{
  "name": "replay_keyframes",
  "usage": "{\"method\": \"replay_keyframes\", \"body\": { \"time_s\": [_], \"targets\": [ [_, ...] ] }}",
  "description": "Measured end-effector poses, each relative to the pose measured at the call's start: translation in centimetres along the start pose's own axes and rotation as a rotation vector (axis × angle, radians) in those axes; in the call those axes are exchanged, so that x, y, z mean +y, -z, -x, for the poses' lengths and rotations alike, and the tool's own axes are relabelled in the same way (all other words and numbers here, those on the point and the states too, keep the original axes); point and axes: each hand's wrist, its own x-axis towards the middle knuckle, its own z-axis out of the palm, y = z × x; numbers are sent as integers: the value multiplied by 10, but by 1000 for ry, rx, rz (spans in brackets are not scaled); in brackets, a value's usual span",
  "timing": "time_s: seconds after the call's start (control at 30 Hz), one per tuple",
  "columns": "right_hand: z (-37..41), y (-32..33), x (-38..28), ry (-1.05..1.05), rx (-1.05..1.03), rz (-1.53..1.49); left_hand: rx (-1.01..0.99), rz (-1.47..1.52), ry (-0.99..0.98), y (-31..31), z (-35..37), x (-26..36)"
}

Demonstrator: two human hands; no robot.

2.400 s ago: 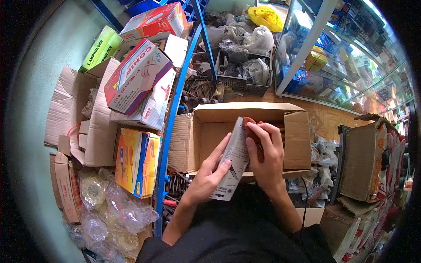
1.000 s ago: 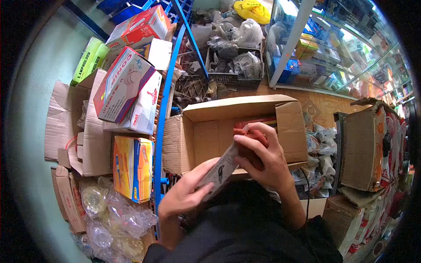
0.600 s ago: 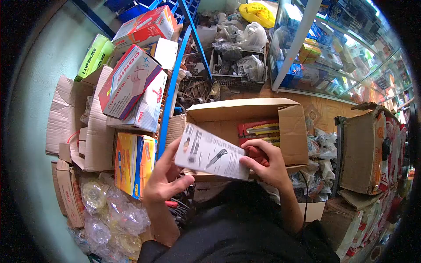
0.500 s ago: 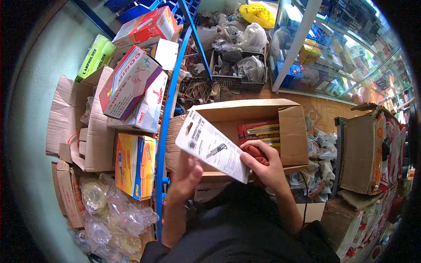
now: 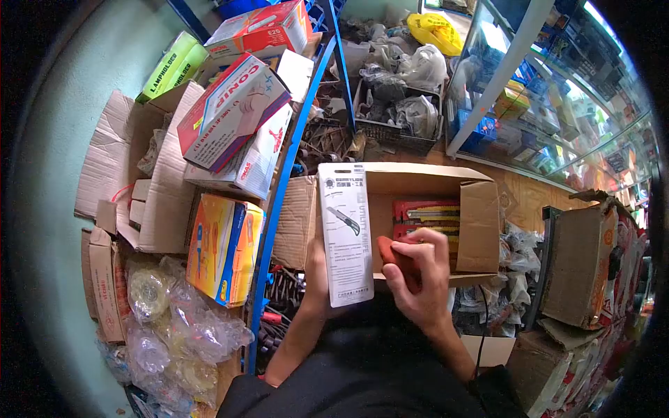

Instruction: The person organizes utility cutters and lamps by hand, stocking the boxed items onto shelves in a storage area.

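Note:
A white card package (image 5: 346, 233) with a printed utility knife stands upright in front of me, its back side toward the camera. My left hand (image 5: 318, 275) holds it from behind at its left edge, with most fingers hidden. To the right of the card, my right hand (image 5: 421, 275) is closed around a reddish-orange cloth-like item (image 5: 401, 261). Beyond my hands is an open cardboard box (image 5: 479, 226). Several yellow-and-red knife packs (image 5: 428, 212) lie inside it.
On the left shelf are a CONIP box (image 5: 233, 115), an orange-yellow box (image 5: 224, 249) and plastic-wrapped rolls (image 5: 150, 292). A blue post (image 5: 277, 188) stands beside them. A glass cabinet (image 5: 550, 104) is at the upper right, above worn cartons (image 5: 575, 261).
The card has turned from a slant to upright, and my left hand has come against its left side. My right hand has moved off the card with the reddish item. The view has shifted slightly.

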Motion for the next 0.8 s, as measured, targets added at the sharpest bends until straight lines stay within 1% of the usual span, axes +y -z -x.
{"method": "replay_keyframes", "body": {
  "time_s": [0.1,0.13,0.17,0.2,0.23,0.27,0.3,0.37,0.43,0.47,0.5,0.53,0.57,0.6,0.67,0.7,0.73,0.77,0.8],
  "targets": [
    [-8,-2,3,280,-66,-40,65,-228,-190,-18,6,-4],
    [-6,-12,1,304,-147,-134,45,-312,-240,-5,2,-18],
    [-3,-21,3,349,-153,-126,28,-395,-292,8,-2,-33],
    [-7,-21,4,351,-144,-83,7,-384,-236,4,6,-25],
    [-16,-20,6,355,-134,-41,-58,-787,-398,9,9,-27],
    [-22,-23,11,299,-80,-59,-62,-1167,-602,14,13,-28],
    [-32,-23,14,256,-36,-16,-84,-1321,-857,27,7,-44],
    [-44,-26,15,164,-11,-15,-58,-1186,-749,12,18,-43],
    [-30,-28,13,237,-73,-54,10,-947,-446,23,8,-40],
    [-21,-27,7,325,-129,-87,46,-821,-293,28,2,-41],
    [-14,-27,-1,355,-174,-112,-26,-662,-289,26,-1,-42],
    [-18,-23,-2,384,-177,-94,-95,-502,-275,24,-5,-43],
    [-22,-21,0,404,-176,-75,-125,-217,-128,22,0,-42],
    [-28,-21,5,360,-93,-50,-202,-149,-30,17,5,-42],
    [-53,-22,19,275,57,-24,-255,-619,-150,23,9,-55],
    [-60,-23,22,179,148,-82,-268,-844,-221,19,12,-54],
    [-58,-26,20,163,178,-94,-262,-831,-291,11,18,-45],
    [-53,-28,17,148,207,-108,-244,-1003,-516,11,17,-43],
    [-41,-29,14,201,117,-132,-176,-1174,-749,10,16,-41]
  ]
}}
